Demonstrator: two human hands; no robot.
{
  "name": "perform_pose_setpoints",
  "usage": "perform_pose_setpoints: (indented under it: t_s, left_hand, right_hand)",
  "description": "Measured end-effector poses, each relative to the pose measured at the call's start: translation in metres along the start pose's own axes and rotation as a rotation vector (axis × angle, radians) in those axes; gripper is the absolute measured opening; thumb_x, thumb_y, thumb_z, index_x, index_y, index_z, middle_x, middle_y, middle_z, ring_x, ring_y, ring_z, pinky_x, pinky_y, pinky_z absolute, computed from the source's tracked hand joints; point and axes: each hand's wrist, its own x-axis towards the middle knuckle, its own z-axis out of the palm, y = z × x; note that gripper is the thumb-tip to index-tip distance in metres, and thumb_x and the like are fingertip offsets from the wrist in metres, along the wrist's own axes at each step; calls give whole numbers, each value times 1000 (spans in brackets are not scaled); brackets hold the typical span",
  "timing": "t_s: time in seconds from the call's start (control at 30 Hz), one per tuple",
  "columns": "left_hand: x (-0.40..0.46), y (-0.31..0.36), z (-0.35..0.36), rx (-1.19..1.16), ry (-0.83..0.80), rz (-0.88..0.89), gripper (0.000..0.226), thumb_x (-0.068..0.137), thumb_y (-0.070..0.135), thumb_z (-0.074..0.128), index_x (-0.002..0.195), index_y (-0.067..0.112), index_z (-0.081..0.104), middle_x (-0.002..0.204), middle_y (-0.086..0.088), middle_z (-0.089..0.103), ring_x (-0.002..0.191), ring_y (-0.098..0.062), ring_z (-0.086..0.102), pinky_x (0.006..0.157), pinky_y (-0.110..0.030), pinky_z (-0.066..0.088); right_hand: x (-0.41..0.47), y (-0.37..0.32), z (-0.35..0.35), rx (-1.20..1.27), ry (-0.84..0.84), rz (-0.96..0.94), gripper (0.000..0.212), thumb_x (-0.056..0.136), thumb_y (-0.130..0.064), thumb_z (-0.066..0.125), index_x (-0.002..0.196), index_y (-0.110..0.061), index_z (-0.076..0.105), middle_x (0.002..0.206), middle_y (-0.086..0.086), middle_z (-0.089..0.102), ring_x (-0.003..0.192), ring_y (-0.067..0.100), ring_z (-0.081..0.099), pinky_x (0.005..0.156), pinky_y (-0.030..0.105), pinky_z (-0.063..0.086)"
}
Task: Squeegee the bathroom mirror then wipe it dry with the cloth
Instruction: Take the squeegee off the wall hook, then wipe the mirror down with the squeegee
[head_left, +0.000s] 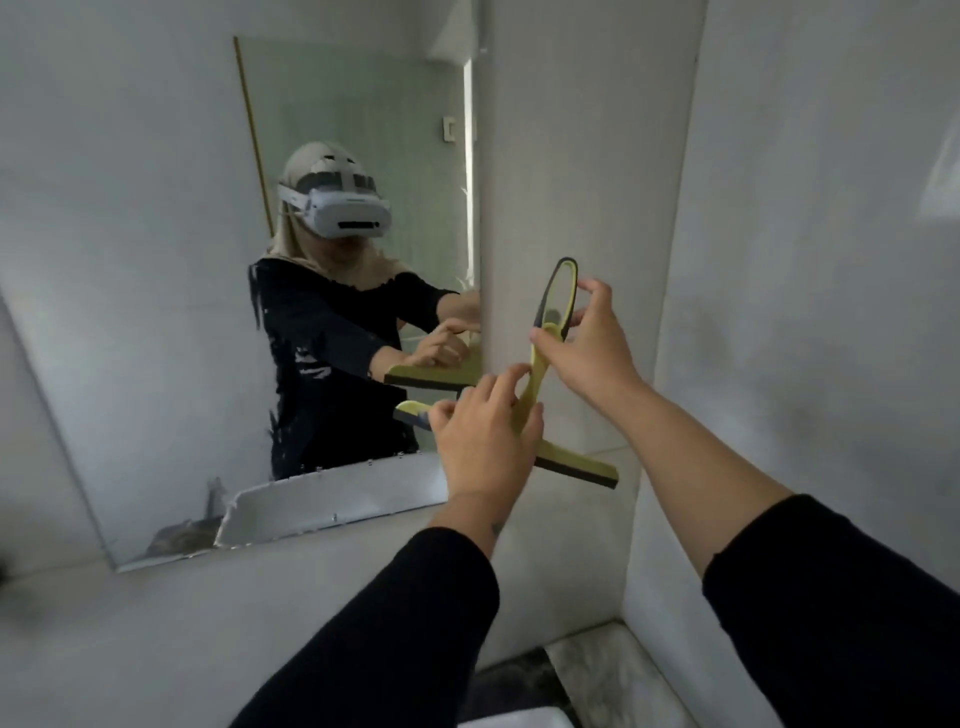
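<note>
Your right hand (587, 343) pinching the yellow squeegee (545, 374) handle up top, left hand (483, 441) fingers wrapped round its neck, blade just off the mirror (363, 130) lower right corner, both sleeves black

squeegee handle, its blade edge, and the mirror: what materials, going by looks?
Squeegee handle: looks like moulded plastic, matt yellow-green, with a dark rim around its loop. Blade edge: a dark strip, probably rubber, dull with no shine. Mirror: silvered glass, glossy and frameless, its backing flaked away along the lower edge.
</note>
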Motion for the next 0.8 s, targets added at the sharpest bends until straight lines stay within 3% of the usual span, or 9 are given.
perform_pose_setpoints:
  t_s: [0.07,0.17,0.27,0.4,0.5,0.57,0.63,0.7,0.8]
  left_hand:
    - [8,-13,-25,75,19,54,35,82,41,58,116,35,55,92,12,64,87,-14,60,80,-34,29]
    - [18,-34,-67,171,34,94,34,81,40,59,114,35,57,94,12,66,89,-14,62,83,-37,34]
    - [30,-52,-109,247,37,113,35,80,42,58,115,37,56,93,13,66,89,-13,62,83,-38,36]
    - [40,-67,-155,319,72,166,35,79,38,64,114,35,59,97,13,67,92,-13,63,87,-34,31]
    - [47,-78,-184,388,113,188,30,79,37,65,109,31,62,102,12,68,100,-14,62,106,-40,27]
    - [54,-87,-202,421,164,190,29,79,34,68,106,27,63,105,8,66,108,-17,59,114,-49,22]
    - [61,-94,-218,422,228,163,30,80,33,69,109,26,61,114,6,62,120,-19,51,115,-53,15]
    - [71,-103,-236,416,296,105,33,84,33,65,115,26,56,123,5,57,130,-20,42,116,-52,12]
    - [87,-118,-258,399,345,-5,39,87,34,59,124,25,49,133,4,50,137,-19,32,116,-49,15]
  right_hand:
    - [-3,-13,3,-286,17,-177,77,85,-29,64,146,-19,19,141,12,33,127,31,39,103,43,39]
    - [-17,-47,10,-614,-101,-516,68,87,-23,51,148,-25,22,156,8,15,145,28,6,115,59,10]
    - [-25,-78,22,-807,-180,-754,62,86,-19,52,144,-27,33,156,2,20,147,21,0,112,62,-8]
    - [-26,-112,38,-803,-125,-915,41,89,-18,57,129,-27,53,133,-5,53,138,21,30,113,63,-3]
    - [-22,-137,44,-812,-124,-989,32,86,-24,65,118,-28,62,116,-5,62,123,22,46,114,61,1]
    - [-17,-158,47,-795,-127,-1020,28,85,-32,66,112,-33,66,111,-4,64,115,23,49,113,54,16]
    - [-12,-175,46,-751,-165,-999,28,88,-40,59,116,-40,64,111,-6,62,109,20,47,98,44,33]
    - [-3,-196,46,-713,-114,-1004,30,90,-44,53,119,-43,61,110,-6,60,105,20,47,86,38,37]
    - [14,-228,48,-695,20,-1030,31,91,-44,53,122,-46,59,104,-2,58,102,22,49,82,38,33]
